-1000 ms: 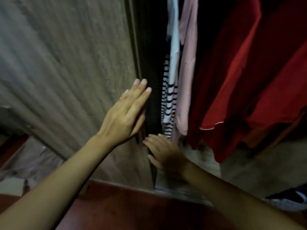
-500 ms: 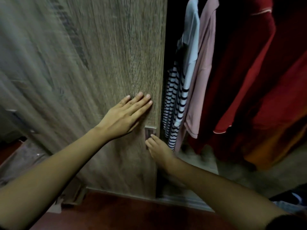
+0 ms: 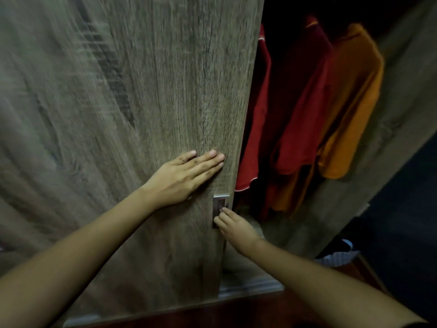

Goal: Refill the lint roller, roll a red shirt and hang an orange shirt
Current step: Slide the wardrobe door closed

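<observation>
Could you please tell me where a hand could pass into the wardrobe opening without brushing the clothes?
Free: the low gap under the shirt hems, between the grey-brown wooden sliding door edge and the wardrobe's right side panel. Crowded: above, red shirts and the orange shirt fill the opening.

left forearm (image 3: 71,256): bare | right forearm (image 3: 319,280): bare | fingers (image 3: 208,162): short pale nails

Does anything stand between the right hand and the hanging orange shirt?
Yes: red shirts hang between the right hand, which holds the door handle, and the orange shirt; the door does not.
</observation>
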{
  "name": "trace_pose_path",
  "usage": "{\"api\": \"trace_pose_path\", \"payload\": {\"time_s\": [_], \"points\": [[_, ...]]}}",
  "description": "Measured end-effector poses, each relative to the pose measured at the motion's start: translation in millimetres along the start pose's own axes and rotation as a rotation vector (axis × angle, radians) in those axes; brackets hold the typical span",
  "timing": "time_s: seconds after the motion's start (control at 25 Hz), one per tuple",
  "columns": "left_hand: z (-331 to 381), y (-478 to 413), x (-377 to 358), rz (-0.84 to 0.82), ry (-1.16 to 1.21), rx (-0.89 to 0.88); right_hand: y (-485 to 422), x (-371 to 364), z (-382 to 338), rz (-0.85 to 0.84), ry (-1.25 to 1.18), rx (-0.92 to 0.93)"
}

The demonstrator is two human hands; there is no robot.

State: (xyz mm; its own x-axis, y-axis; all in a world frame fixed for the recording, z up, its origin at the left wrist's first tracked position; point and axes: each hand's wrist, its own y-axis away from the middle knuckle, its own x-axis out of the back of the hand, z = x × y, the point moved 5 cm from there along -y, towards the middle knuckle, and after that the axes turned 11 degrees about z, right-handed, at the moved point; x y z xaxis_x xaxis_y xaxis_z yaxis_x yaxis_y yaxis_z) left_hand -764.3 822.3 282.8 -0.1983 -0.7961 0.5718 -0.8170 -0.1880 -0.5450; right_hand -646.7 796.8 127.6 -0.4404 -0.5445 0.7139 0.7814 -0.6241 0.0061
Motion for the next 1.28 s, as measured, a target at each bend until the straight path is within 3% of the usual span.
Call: {"api": "trace_pose_path", "payload": {"time_s": [0.68, 1.08, 1.28], "points": [[150.3, -239.5, -76.9, 0.102, 0.094, -0.133, 213.4, -131.8, 108.2, -0.466, 0.088, -0.277], [192.6, -300.1, -101.7, 0.091, 0.065, -0.118, 269.9, -163.7, 146.1, -0.532, 0.102, -0.311], [201.9, -318.1, -98.8, -0.016, 0.041, -0.074, 283.7, -169.0, 154.7, -0.506, 0.070, -0.310]]}}
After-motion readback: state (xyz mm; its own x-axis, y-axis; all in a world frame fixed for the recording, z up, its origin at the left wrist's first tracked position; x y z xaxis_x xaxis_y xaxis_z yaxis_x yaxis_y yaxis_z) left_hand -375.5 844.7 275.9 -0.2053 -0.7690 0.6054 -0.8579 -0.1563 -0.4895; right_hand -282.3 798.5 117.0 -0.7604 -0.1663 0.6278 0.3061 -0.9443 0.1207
